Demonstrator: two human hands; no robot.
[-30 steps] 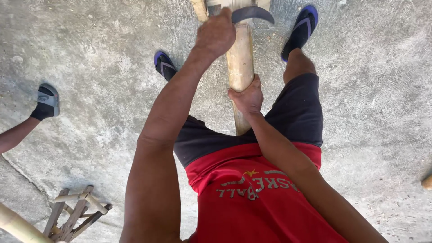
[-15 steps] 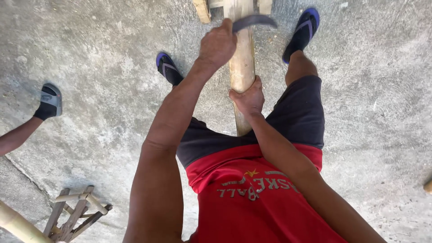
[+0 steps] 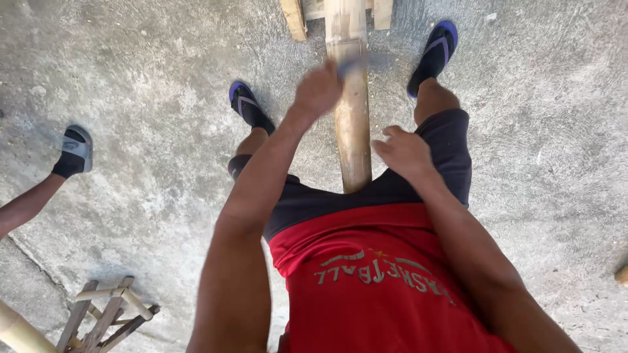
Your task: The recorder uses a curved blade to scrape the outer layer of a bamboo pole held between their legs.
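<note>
Two hands work at a bamboo pole over a concrete floor.

Head view: the bamboo pole (image 3: 350, 111) runs from between the person's legs to the far wooden slats (image 3: 294, 16). The left hand (image 3: 318, 88), arm stretched forward, is fisted just left of the pole around a blurred tool; what it pinches I cannot tell. The right hand (image 3: 405, 151), fingers loosely curled, hovers just right of the pole's near end, apart from it. A wooden stool (image 3: 104, 317) stands near left.

You have one bamboo pole (image 3: 350, 111) at centre frame, two blue sandals (image 3: 247, 108) on your feet, one grey sandal (image 3: 77, 147) at the left edge, one small wooden stool (image 3: 104, 317) at lower left, and two wooden slats (image 3: 294, 18) at the top.
</note>
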